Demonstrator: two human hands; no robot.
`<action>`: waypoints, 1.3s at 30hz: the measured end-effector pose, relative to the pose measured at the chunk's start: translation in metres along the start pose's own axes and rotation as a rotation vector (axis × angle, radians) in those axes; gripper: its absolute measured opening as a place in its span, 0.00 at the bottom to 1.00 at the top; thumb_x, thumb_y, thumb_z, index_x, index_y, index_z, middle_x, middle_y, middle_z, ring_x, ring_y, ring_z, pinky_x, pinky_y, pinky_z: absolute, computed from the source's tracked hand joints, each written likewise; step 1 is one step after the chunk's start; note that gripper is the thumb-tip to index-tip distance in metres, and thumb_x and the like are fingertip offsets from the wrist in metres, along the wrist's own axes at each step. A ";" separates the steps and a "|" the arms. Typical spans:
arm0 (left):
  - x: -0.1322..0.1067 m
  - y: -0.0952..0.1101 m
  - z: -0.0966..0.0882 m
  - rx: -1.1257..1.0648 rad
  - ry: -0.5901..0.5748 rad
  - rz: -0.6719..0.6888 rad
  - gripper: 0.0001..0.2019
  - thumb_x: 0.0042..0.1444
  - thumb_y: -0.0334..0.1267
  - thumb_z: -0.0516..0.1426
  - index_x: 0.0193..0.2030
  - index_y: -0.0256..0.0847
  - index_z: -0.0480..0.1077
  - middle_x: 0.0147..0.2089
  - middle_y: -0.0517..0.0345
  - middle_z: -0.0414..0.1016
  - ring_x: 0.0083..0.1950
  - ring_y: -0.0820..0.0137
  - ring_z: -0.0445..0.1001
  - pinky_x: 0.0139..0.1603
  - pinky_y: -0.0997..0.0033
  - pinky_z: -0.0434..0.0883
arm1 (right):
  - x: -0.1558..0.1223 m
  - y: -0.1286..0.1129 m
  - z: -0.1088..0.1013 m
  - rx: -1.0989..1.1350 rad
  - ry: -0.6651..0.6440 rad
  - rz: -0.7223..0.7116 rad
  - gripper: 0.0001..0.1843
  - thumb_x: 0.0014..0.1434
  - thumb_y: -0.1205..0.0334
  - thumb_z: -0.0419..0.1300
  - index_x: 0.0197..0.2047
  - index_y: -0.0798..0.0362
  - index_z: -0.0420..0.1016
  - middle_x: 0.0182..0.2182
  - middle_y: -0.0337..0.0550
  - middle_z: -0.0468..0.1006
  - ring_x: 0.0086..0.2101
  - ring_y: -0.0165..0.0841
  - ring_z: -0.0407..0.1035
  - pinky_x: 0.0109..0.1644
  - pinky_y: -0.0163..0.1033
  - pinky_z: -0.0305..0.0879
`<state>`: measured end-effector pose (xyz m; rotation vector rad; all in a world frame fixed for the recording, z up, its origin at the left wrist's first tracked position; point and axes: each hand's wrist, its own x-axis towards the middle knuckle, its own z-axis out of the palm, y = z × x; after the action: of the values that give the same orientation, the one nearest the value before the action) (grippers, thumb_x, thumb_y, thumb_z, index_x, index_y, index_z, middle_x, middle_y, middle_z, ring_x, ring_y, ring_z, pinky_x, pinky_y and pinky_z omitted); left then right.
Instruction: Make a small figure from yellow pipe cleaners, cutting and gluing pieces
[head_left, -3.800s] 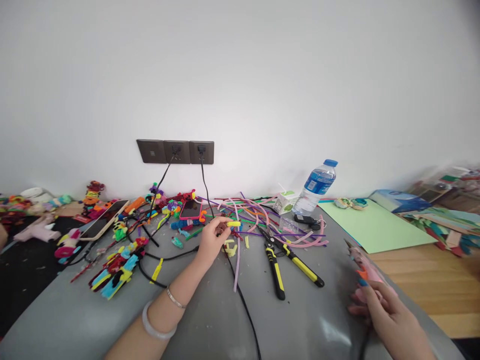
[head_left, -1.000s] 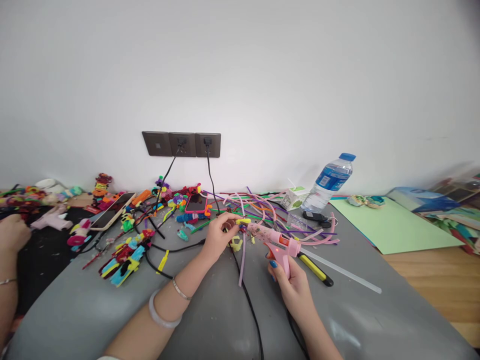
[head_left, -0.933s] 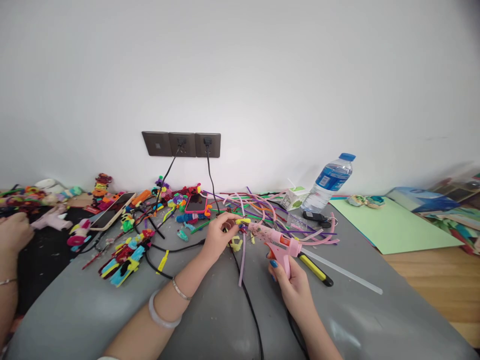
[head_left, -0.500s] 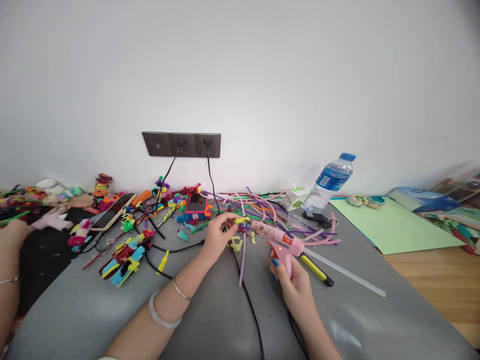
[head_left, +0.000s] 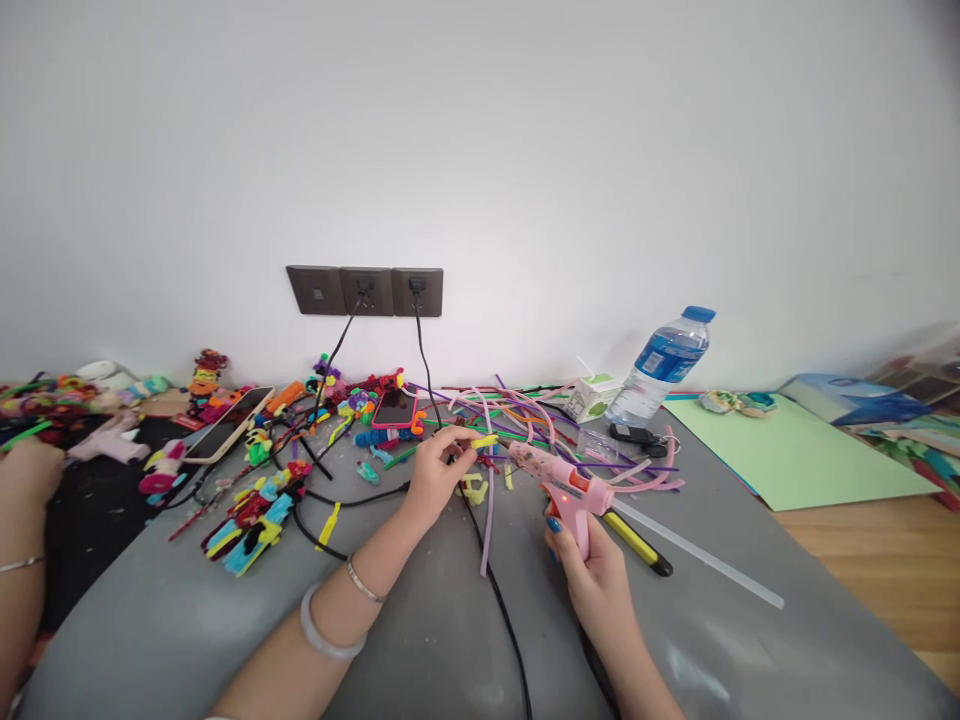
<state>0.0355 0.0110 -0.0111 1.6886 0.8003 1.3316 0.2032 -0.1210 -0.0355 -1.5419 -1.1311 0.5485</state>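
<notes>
My left hand [head_left: 433,474] pinches a small yellow pipe-cleaner piece [head_left: 484,441] just above the grey table mat [head_left: 420,640]. My right hand [head_left: 589,560] is wrapped round the handle of a pink glue gun [head_left: 564,480], whose nozzle points left toward the yellow piece, a short gap away. A clear glue stick [head_left: 705,558] pokes out of the gun's back to the right. A pile of coloured pipe cleaners [head_left: 525,420] lies just behind both hands.
Yellow-handled pliers [head_left: 637,543] lie beside the gun. A black cable [head_left: 495,600] runs from the wall sockets [head_left: 365,291]. Phones [head_left: 394,408], colourful craft figures [head_left: 251,508], a water bottle [head_left: 660,365], a small carton [head_left: 589,397], green paper [head_left: 795,455]. Another person's hand [head_left: 26,470] at far left.
My right hand picked up the glue gun from the right and brought it to the yellow piece; in the last second the gun has drawn back slightly to the right.
</notes>
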 end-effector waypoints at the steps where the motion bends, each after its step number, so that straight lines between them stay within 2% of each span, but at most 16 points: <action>1: 0.000 0.000 0.000 0.000 -0.001 0.000 0.07 0.52 0.31 0.57 0.37 0.40 0.76 0.35 0.56 0.77 0.31 0.71 0.72 0.29 0.75 0.68 | 0.000 -0.001 0.000 -0.011 0.005 0.000 0.19 0.57 0.46 0.58 0.32 0.55 0.74 0.22 0.40 0.71 0.23 0.33 0.62 0.26 0.35 0.61; 4: 0.000 0.001 -0.001 0.001 -0.002 0.003 0.07 0.53 0.31 0.56 0.37 0.40 0.76 0.35 0.56 0.77 0.32 0.71 0.72 0.31 0.75 0.68 | -0.002 -0.005 -0.002 -0.013 0.047 0.007 0.20 0.54 0.45 0.60 0.37 0.55 0.75 0.25 0.43 0.75 0.26 0.36 0.66 0.29 0.37 0.63; 7: 0.001 0.001 -0.001 -0.006 -0.007 0.001 0.07 0.53 0.32 0.57 0.37 0.40 0.76 0.34 0.56 0.75 0.32 0.71 0.71 0.31 0.75 0.68 | -0.005 -0.007 -0.005 0.071 0.102 0.055 0.21 0.53 0.42 0.61 0.30 0.53 0.72 0.21 0.39 0.69 0.23 0.32 0.60 0.26 0.35 0.58; 9: 0.001 0.001 0.000 -0.033 -0.008 -0.003 0.07 0.53 0.32 0.57 0.37 0.40 0.76 0.35 0.55 0.74 0.32 0.71 0.71 0.30 0.75 0.67 | -0.005 -0.009 -0.011 0.222 0.119 0.092 0.24 0.56 0.40 0.59 0.24 0.52 0.66 0.19 0.36 0.63 0.22 0.29 0.55 0.24 0.34 0.54; 11: 0.001 -0.001 0.000 -0.062 -0.002 -0.005 0.06 0.53 0.32 0.58 0.38 0.40 0.75 0.36 0.55 0.73 0.33 0.71 0.71 0.30 0.75 0.67 | -0.003 -0.011 -0.020 0.427 0.170 0.114 0.25 0.56 0.41 0.60 0.22 0.52 0.61 0.20 0.34 0.59 0.22 0.27 0.54 0.25 0.34 0.53; 14: 0.001 -0.001 0.000 -0.066 0.007 -0.014 0.07 0.53 0.32 0.58 0.38 0.40 0.75 0.35 0.57 0.70 0.32 0.72 0.69 0.32 0.74 0.66 | 0.004 -0.014 -0.046 0.681 0.331 0.182 0.24 0.49 0.55 0.69 0.21 0.52 0.56 0.18 0.30 0.54 0.22 0.25 0.50 0.25 0.32 0.53; 17: 0.002 0.000 -0.001 -0.036 0.034 -0.036 0.07 0.52 0.32 0.58 0.38 0.40 0.75 0.26 0.63 0.62 0.28 0.74 0.63 0.31 0.75 0.63 | 0.011 -0.009 -0.082 0.821 0.432 0.302 0.18 0.46 0.68 0.66 0.21 0.52 0.57 0.17 0.28 0.51 0.19 0.23 0.45 0.21 0.30 0.49; 19: 0.002 0.001 -0.001 -0.015 0.055 -0.052 0.07 0.52 0.32 0.58 0.38 0.40 0.75 0.24 0.66 0.56 0.26 0.75 0.59 0.30 0.76 0.60 | 0.014 0.000 -0.105 0.879 0.473 0.356 0.08 0.45 0.70 0.63 0.28 0.52 0.66 0.16 0.26 0.48 0.17 0.23 0.42 0.19 0.30 0.48; 21: 0.002 0.000 -0.001 0.002 0.070 -0.057 0.08 0.52 0.33 0.58 0.38 0.40 0.75 0.23 0.67 0.54 0.26 0.75 0.58 0.30 0.76 0.59 | 0.014 0.010 -0.122 0.878 0.500 0.402 0.08 0.43 0.68 0.61 0.30 0.52 0.68 0.16 0.26 0.49 0.16 0.23 0.45 0.19 0.31 0.50; 23: 0.002 -0.001 -0.002 0.019 0.073 -0.058 0.08 0.53 0.33 0.58 0.39 0.41 0.75 0.23 0.66 0.54 0.27 0.74 0.58 0.30 0.76 0.59 | 0.012 0.018 -0.131 0.845 0.482 0.430 0.08 0.43 0.65 0.62 0.25 0.51 0.64 0.16 0.27 0.51 0.16 0.23 0.45 0.18 0.32 0.49; 26: 0.002 -0.003 -0.003 0.022 0.065 -0.060 0.08 0.53 0.34 0.58 0.40 0.41 0.75 0.24 0.66 0.55 0.27 0.74 0.59 0.31 0.75 0.59 | 0.005 0.022 -0.129 0.838 0.437 0.448 0.15 0.44 0.64 0.63 0.22 0.51 0.57 0.17 0.27 0.50 0.16 0.22 0.44 0.18 0.32 0.47; 30: 0.002 -0.005 -0.003 -0.002 0.064 -0.057 0.08 0.53 0.36 0.59 0.40 0.41 0.75 0.24 0.65 0.57 0.27 0.74 0.60 0.30 0.75 0.59 | 0.005 0.022 -0.122 0.833 0.359 0.467 0.13 0.47 0.57 0.64 0.27 0.50 0.63 0.20 0.30 0.55 0.18 0.24 0.50 0.19 0.32 0.53; 34: 0.003 -0.004 -0.003 -0.032 0.069 -0.075 0.08 0.53 0.38 0.60 0.39 0.41 0.74 0.24 0.65 0.57 0.27 0.73 0.60 0.30 0.75 0.60 | 0.021 0.023 -0.124 0.805 0.272 0.615 0.15 0.47 0.49 0.64 0.30 0.51 0.68 0.21 0.33 0.60 0.20 0.27 0.56 0.20 0.34 0.59; 36: 0.003 -0.004 -0.003 -0.046 0.071 -0.078 0.08 0.53 0.38 0.60 0.39 0.41 0.74 0.24 0.65 0.57 0.27 0.73 0.61 0.30 0.75 0.61 | 0.027 0.023 -0.127 0.712 0.201 0.637 0.19 0.47 0.44 0.63 0.32 0.52 0.70 0.22 0.36 0.63 0.20 0.28 0.57 0.19 0.35 0.59; 39: 0.004 -0.006 -0.005 -0.046 0.082 -0.071 0.08 0.53 0.38 0.60 0.40 0.40 0.74 0.25 0.64 0.58 0.28 0.73 0.62 0.32 0.75 0.62 | 0.025 0.026 -0.136 0.406 0.028 0.637 0.24 0.46 0.37 0.62 0.30 0.51 0.72 0.19 0.37 0.65 0.17 0.28 0.55 0.15 0.34 0.52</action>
<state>0.0316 0.0185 -0.0136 1.5642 0.8630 1.3668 0.3358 -0.1644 -0.0138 -1.5198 -0.4404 1.1038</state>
